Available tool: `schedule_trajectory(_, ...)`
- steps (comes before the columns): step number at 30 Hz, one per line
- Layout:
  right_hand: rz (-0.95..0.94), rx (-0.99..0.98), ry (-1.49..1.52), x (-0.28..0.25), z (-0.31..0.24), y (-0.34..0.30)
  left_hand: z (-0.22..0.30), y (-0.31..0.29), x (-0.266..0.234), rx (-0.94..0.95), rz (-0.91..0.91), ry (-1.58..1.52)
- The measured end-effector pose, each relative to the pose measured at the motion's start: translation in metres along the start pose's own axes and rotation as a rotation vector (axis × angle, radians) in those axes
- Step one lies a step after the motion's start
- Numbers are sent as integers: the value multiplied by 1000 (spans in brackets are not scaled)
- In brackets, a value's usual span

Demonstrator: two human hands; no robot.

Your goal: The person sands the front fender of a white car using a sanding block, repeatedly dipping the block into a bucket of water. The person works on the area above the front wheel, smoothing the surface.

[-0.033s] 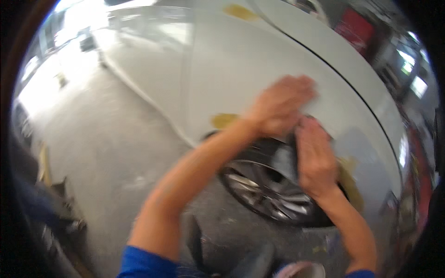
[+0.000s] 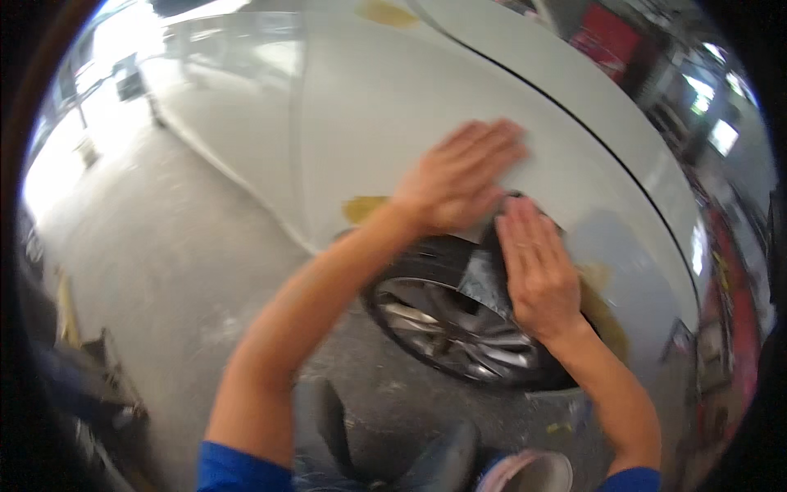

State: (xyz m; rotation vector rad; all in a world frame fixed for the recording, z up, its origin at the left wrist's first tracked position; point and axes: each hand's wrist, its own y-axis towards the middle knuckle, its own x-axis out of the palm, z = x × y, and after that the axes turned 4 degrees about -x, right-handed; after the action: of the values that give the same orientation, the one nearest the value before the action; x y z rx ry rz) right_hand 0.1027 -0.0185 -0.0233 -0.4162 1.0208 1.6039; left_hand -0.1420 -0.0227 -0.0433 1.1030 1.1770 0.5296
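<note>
A white car panel (image 2: pixel 369 123) curves over a dark wheel (image 2: pixel 459 328) with several spokes. My left hand (image 2: pixel 459 176) lies open on or just over the panel above the wheel arch, its fingers stretched up to the right. Lower down, my right hand (image 2: pixel 537 262) presses a dark sandpaper sheet (image 2: pixel 485 275) against the arch edge, fingers straight and close together. The sheet's greyish end hangs free in front of the tyre; the rest is under the palm. Mustard-yellow filler patches show left of my left wrist (image 2: pixel 365 208) and right of my right wrist (image 2: pixel 605 320).
A round, light-coloured tub (image 2: pixel 545 474) stands at my knees, below the wheel. Another filler patch (image 2: pixel 385 12) marks the panel's top. Far right is a red object (image 2: pixel 605 41) among clutter. Grey concrete floor (image 2: pixel 205 221) stretches left, with dark equipment (image 2: pixel 90 369) along that side.
The whole view has shifted, so car and hands sit a little further left. My left hand has slid slightly up and left; the right hand stays pressed on the sheet.
</note>
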Motion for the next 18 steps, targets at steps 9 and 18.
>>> schedule_trajectory(9, -14, 145, -40, -22, 16, -35, 31, 25, 10, 18, -33, 31)
schedule_trajectory(18, -34, 123, -91, -33, 20, -66, 23, 21, 2, 22, -19, 83)
